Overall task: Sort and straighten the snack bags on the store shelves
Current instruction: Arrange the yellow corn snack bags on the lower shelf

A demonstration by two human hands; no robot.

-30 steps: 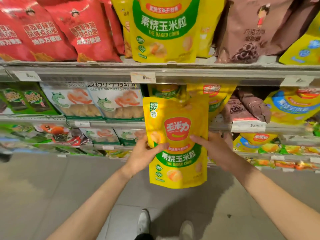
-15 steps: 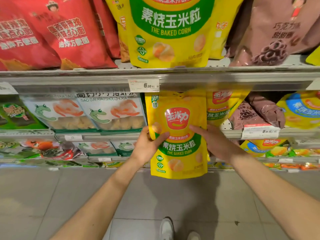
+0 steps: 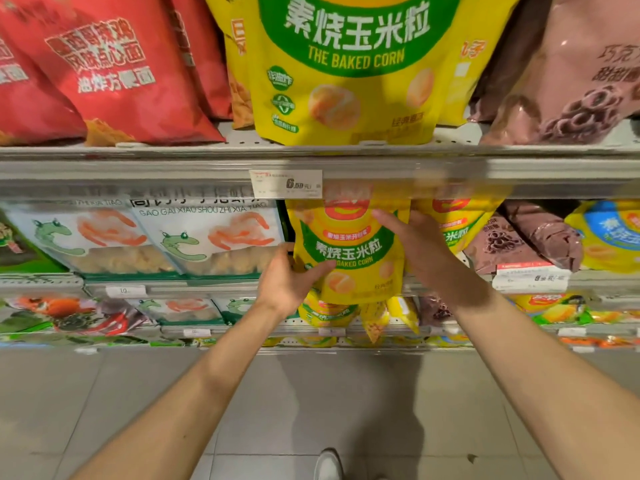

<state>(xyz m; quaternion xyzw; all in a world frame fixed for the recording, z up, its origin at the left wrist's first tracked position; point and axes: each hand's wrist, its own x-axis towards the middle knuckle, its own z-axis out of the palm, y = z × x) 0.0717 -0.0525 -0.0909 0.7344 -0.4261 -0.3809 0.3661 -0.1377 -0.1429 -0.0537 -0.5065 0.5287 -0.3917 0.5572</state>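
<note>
A yellow baked-corn bag (image 3: 349,251) with a green band stands upright at the front of the second shelf (image 3: 214,284), its top hidden behind the upper shelf rail. My left hand (image 3: 289,282) grips its lower left edge, thumb across the front. My right hand (image 3: 420,252) lies along its right side with the fingers stretched over the front. Another yellow corn bag (image 3: 453,220) stands just right of it, partly behind my right hand.
White shrimp-stick bags (image 3: 207,237) fill the shelf to the left, brown chocolate-ring bags (image 3: 526,240) to the right. The top shelf (image 3: 242,152) holds red bags (image 3: 114,64), a large yellow corn bag (image 3: 346,71) and a brown bag. More bags fill lower shelves above the grey tiled floor.
Both hands have lifted the yellow bag up and forward from in front of the shelves into the second shelf. The camera has moved closer to the shelves.
</note>
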